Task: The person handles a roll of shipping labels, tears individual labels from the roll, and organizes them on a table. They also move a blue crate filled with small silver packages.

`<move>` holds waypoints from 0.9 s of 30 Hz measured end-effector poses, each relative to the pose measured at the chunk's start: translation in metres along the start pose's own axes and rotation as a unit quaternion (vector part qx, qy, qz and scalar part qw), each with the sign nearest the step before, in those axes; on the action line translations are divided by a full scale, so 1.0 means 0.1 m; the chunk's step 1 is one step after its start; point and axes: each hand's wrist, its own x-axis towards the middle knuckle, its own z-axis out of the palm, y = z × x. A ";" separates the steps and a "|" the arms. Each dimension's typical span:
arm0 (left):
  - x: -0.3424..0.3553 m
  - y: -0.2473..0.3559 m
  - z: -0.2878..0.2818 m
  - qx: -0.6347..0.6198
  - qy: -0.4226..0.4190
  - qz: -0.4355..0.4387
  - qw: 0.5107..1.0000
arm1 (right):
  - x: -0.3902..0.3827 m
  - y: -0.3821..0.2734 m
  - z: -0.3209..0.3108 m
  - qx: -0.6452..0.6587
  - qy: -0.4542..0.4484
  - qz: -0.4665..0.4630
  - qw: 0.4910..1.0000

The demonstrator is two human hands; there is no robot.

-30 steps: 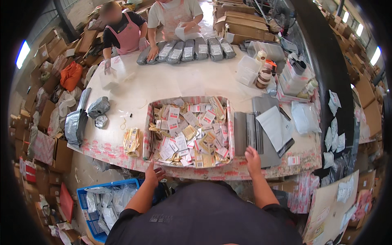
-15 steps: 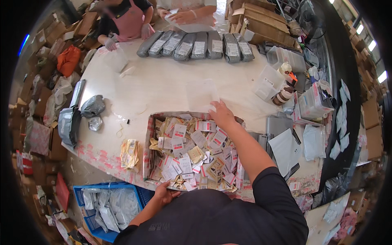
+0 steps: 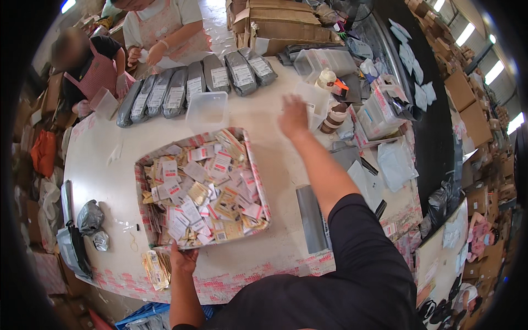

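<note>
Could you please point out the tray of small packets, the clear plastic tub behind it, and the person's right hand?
Tray of packets (image 3: 255, 181), head view: on its right patterned wall.
Clear plastic tub (image 3: 207, 111), head view: on its bare bottom.
Right hand (image 3: 293, 116), head view: on the back of the hand.

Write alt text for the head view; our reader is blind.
A person's left hand grips the near edge of a patterned cardboard tray heaped with small flat packets, while the right hand reaches across the white table toward clear plastic tubs; grey mailer bags line the far side.
</note>
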 end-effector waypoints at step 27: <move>-0.97 -1.18 -0.07 0.191 -0.087 -0.023 0.977 | -3.57 0.21 -1.94 0.217 -0.232 -0.395 0.862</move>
